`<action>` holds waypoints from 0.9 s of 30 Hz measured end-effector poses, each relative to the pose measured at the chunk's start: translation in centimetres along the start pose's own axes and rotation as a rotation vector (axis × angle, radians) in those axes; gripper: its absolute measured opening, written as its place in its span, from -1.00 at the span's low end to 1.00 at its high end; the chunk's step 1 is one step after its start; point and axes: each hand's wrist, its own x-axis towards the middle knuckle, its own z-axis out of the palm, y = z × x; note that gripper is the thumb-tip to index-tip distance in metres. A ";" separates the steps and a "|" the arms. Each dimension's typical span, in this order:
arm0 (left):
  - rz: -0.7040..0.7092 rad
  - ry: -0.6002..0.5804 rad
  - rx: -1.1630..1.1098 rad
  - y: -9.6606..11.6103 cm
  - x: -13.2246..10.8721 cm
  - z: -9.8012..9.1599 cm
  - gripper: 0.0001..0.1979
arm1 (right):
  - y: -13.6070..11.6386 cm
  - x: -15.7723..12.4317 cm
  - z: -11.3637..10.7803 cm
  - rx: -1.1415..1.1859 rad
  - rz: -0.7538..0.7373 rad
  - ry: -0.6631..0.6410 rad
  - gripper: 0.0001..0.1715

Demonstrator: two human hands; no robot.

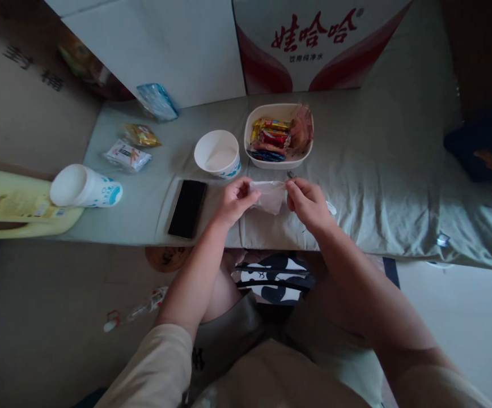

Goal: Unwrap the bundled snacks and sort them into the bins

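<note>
- Grey-green cloth-covered surface (377, 187) runs across the whole middle of the shot, wrinkled on the right side.
- Big white carton with red printed characters (314, 45) stands at the back, touching the far edge of the cloth.
- Pale yellow plastic container (12, 207) lies on its side at the far left.
- White oval bowl (252, 122) sits near the back, stuffed with red, yellow and blue snack packets.
- White paper cup with blue print, tipped over (85, 187), rests against the yellow container.
- Second white paper cup, upright (217, 153), is just left of the bowl.
- Black smartphone (187, 208) lies face up near the front edge, just beside the left hand.
- Left hand (233, 201) and right hand (309, 203) are both out in front of the bowl, each pinching one end of a small clear plastic wrapper (269, 195), fingers clamped together on it.
- That wrapper hangs stretched between the two hands, just above the cloth; can't really tell what's inside, too blurry.
- Few small snack packets (127, 154) lie scattered at the back left.
</note>
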 end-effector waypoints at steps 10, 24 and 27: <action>0.422 0.709 0.768 4.3 0.9 -5.6 -0.84 | -0.5 -0.1 2.0 -0.003 0.008 -0.167 -0.52; -0.507 -0.270 1.367 7.4 12.9 -3.0 -0.87 | -1.3 0.2 1.5 -0.014 0.028 -0.163 -0.63; -0.467 -0.226 1.389 7.2 13.5 -3.1 -0.76 | -1.5 0.3 1.5 -0.017 0.022 -0.168 -0.66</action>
